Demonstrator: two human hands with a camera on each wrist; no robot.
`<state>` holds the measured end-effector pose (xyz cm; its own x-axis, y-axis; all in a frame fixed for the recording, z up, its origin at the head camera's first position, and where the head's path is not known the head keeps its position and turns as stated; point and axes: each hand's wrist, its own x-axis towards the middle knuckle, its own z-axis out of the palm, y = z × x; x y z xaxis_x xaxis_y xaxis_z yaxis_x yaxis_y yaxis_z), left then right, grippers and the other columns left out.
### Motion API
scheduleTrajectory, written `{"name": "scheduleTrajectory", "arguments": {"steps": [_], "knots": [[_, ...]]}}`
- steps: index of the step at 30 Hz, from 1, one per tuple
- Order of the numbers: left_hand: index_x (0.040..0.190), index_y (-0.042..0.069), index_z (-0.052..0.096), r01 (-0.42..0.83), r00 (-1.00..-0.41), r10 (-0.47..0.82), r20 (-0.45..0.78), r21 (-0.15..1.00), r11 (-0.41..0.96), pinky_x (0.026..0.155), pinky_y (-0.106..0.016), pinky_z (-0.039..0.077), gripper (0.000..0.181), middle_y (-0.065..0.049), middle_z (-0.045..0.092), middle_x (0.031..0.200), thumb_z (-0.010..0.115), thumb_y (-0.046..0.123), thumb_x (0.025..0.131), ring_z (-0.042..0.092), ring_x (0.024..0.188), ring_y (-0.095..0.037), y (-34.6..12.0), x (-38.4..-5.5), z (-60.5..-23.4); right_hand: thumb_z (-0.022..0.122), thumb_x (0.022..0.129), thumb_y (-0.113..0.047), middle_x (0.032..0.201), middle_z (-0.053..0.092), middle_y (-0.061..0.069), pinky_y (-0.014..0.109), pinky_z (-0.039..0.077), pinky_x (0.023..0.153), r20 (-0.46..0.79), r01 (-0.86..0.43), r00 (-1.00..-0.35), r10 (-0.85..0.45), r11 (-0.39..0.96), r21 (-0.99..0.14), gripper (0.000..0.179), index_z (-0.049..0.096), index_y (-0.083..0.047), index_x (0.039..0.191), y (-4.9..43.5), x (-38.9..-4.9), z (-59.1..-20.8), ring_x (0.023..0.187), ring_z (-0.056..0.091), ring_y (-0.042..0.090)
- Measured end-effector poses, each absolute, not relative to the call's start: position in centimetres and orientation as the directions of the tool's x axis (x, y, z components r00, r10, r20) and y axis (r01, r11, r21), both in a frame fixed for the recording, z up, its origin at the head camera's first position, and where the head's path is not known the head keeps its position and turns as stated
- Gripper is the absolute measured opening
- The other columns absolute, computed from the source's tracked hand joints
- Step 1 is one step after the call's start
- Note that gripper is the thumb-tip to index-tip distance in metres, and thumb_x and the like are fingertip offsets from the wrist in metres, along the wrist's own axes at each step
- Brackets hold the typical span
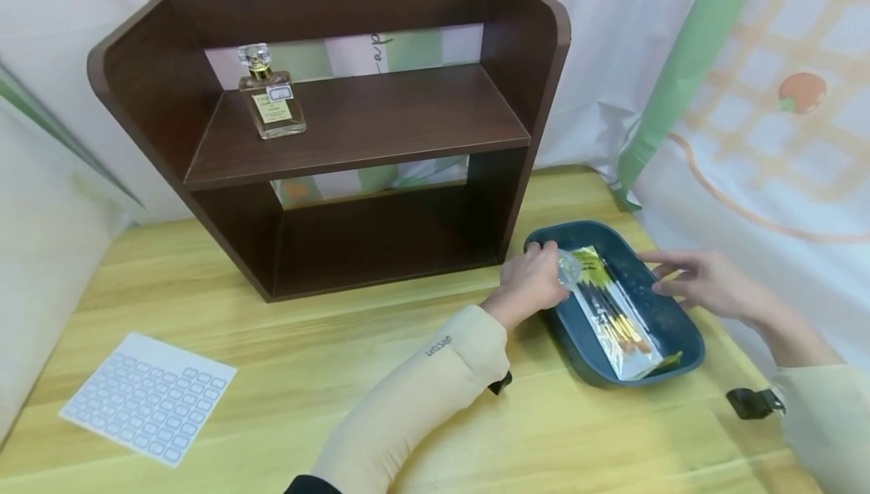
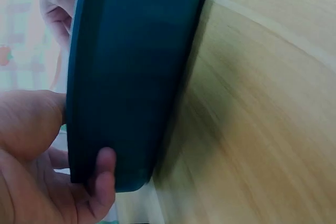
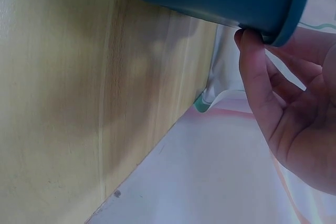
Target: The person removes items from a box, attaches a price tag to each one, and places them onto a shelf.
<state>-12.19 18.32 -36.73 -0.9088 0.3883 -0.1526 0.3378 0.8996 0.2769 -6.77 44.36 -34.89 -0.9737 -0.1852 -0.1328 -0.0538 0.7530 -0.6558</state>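
Observation:
A dark blue plastic bin is at the right side of the table. My left hand grips its left rim; in the left wrist view, fingertips lie on the bin's outer wall. At the right rim is my right hand, a fingertip against the outer wall in the right wrist view. Inside the bin lies a clear packet of paintbrushes with a yellow-green top. Beside my left hand sits a clear round object, partly covered. Whether the bin touches the table, I cannot tell.
A dark brown two-tier shelf stands at the back, near the bin's left side. On its upper tier is a perfume bottle. A sheet of blue-outlined labels lies at the table's left. Patterned curtains hang behind and to the right.

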Motion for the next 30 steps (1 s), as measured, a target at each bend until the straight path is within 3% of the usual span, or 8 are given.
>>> {"name": "scheduleTrajectory", "arguments": {"steps": [7,16,19,24,30], "knots": [[0.129,0.028,0.058,0.335,-0.916,0.381,-0.124,0.284,0.898,0.064,-0.029,0.048,0.063,0.008,0.056,0.111,0.083,0.054,0.077,0.056,0.086,-0.010,18.4,-12.3,-36.9,0.068,0.094,-0.006,0.115,0.065,0.025,0.034,0.061,0.064,-0.158,-0.039,-0.969,-0.190,0.750,-0.660,0.056,0.047,0.004,0.145,44.7,-6.6,-34.8,0.083,0.068,0.013],[0.120,0.031,0.062,0.320,-0.929,0.360,-0.089,0.299,0.899,0.075,-0.030,0.051,0.060,0.013,0.061,0.103,0.084,0.060,0.072,0.059,0.088,-0.010,18.2,-12.2,-36.4,0.068,0.094,-0.008,0.114,0.065,0.022,0.035,0.060,0.064,-0.179,-0.018,-0.968,-0.177,0.756,-0.654,0.057,0.047,0.003,0.146,44.7,-6.7,-34.5,0.083,0.068,0.013],[0.120,0.032,0.063,0.339,-0.926,0.373,-0.056,0.311,0.888,0.073,-0.029,0.049,0.061,0.014,0.061,0.102,0.083,0.063,0.071,0.057,0.087,-0.009,18.0,-12.1,-36.1,0.069,0.094,-0.007,0.113,0.065,0.022,0.035,0.061,0.063,-0.174,-0.020,-0.969,-0.178,0.752,-0.658,0.056,0.047,0.003,0.145,44.6,-6.8,-34.5,0.082,0.068,0.012],[0.125,0.034,0.063,0.353,-0.926,0.378,-0.003,0.354,0.866,0.070,-0.025,0.046,0.068,0.017,0.063,0.107,0.082,0.068,0.069,0.056,0.089,-0.004,17.8,-11.8,-35.4,0.070,0.093,-0.008,0.113,0.065,0.023,0.035,0.061,0.064,-0.173,-0.023,-0.968,-0.182,0.748,-0.663,0.057,0.047,0.004,0.145,44.6,-6.8,-34.7,0.082,0.068,0.013],[0.138,0.039,0.056,0.339,-0.932,0.361,0.025,0.411,0.847,0.080,-0.027,0.048,0.080,0.019,0.060,0.127,0.080,0.071,0.068,0.058,0.105,-0.003,17.4,-11.3,-34.7,0.070,0.094,-0.010,0.113,0.065,0.023,0.036,0.061,0.065,-0.193,-0.006,-0.965,-0.177,0.751,-0.660,0.059,0.046,0.004,0.146,44.4,-6.9,-34.5,0.083,0.068,0.015]]}}
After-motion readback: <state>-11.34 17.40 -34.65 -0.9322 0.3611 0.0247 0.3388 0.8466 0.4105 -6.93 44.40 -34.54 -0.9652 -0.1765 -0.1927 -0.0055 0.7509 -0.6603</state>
